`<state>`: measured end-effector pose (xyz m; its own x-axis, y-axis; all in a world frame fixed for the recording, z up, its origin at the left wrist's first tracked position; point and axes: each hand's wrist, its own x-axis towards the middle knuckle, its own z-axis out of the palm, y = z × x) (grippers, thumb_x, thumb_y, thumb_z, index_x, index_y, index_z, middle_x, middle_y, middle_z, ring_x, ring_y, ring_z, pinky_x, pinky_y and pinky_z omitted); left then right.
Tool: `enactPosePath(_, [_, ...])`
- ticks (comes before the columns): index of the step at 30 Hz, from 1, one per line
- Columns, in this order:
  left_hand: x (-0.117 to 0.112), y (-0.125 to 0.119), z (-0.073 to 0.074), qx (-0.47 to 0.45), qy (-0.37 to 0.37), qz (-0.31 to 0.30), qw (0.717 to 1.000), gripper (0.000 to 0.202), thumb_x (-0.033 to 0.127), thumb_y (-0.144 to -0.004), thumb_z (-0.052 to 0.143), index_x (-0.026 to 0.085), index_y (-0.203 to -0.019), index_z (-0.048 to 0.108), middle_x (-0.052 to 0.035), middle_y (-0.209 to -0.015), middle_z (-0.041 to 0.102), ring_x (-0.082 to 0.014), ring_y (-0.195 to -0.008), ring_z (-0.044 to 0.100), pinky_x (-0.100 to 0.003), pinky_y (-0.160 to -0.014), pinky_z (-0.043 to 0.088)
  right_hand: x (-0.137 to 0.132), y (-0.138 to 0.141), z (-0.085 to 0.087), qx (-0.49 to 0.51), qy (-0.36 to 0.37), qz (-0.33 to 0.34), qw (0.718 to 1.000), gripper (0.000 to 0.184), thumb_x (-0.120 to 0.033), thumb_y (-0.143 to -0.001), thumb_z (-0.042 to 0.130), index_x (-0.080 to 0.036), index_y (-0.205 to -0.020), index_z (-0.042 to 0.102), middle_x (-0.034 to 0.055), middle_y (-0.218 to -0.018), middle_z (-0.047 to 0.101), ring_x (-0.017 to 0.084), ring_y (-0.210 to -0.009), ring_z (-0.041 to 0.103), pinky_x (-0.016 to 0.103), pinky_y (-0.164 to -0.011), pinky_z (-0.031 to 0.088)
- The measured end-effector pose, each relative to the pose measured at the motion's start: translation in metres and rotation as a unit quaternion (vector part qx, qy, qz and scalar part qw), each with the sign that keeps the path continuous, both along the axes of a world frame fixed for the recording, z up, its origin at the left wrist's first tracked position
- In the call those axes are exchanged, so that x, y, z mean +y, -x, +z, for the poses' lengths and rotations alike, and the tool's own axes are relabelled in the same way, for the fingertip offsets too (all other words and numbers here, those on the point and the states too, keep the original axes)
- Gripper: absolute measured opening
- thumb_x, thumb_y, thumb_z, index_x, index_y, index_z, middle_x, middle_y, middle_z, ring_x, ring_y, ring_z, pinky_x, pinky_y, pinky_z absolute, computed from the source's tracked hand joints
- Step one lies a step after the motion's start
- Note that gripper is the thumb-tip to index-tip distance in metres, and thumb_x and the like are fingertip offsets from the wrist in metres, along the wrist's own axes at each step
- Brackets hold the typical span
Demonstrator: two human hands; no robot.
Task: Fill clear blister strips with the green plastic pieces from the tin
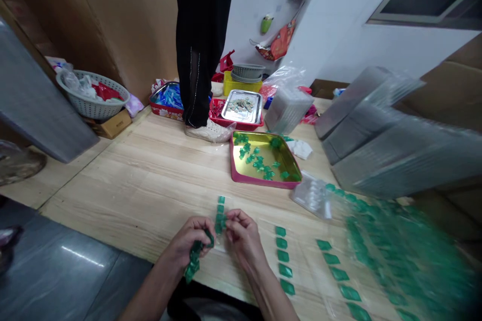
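Right now, the left hand (190, 243) grips a strip of green packets (194, 261) while the right hand (244, 238) pinches a short green strip (220, 221) above the tabletop (113, 185), near rows of green squares (282, 258).

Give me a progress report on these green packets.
Done: rows of green packets lie laid out on the wooden table. In hand: the left hand holds a dangling strip of packets, and the right hand pinches a short line of packets. Remaining: loose packets sit scattered in the pink tray.
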<state>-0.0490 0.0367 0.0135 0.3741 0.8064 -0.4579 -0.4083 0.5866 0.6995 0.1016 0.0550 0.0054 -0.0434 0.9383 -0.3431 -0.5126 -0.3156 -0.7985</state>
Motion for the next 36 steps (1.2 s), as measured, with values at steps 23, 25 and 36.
enactPosePath(23, [0.003,-0.008,0.002,0.196,-0.032,-0.009,0.98,0.02,0.03,-0.053,0.066,0.016,-0.06,0.054,0.0062,-0.044,0.047,-0.0052,-0.038,0.038,-0.018,-0.037,0.024,-0.008,-0.014,-0.003,-0.041,-0.037,0.158,0.986,0.036,-0.018,-0.054,0.08,-0.018,-0.083,0.059,-0.0037,-0.067,0.06,0.008,-0.054,0.052,0.017,-0.047,0.039])
enactPosePath(25, [0.005,-0.008,0.002,0.252,-0.051,-0.006,0.967,0.017,0.028,-0.054,0.064,0.015,-0.06,0.055,0.0063,-0.045,0.046,-0.0055,-0.04,0.038,-0.018,-0.039,0.027,-0.007,-0.014,-0.007,-0.056,-0.041,0.155,0.986,0.035,-0.019,-0.054,0.08,-0.017,-0.082,0.059,-0.0035,-0.067,0.06,0.008,-0.055,0.052,0.017,-0.048,0.039])
enactPosePath(36, [-0.008,-0.005,-0.015,0.57,-0.23,-0.101,0.782,0.013,0.02,-0.069,0.057,0.014,-0.076,0.065,-0.0065,-0.081,0.065,-0.02,-0.083,0.056,-0.031,-0.078,0.042,-0.022,-0.013,-0.024,-0.408,-0.157,0.189,0.879,0.005,-0.012,-0.068,0.053,-0.016,-0.065,0.055,-0.0023,-0.058,0.054,0.012,-0.056,0.049,0.021,-0.052,0.037])
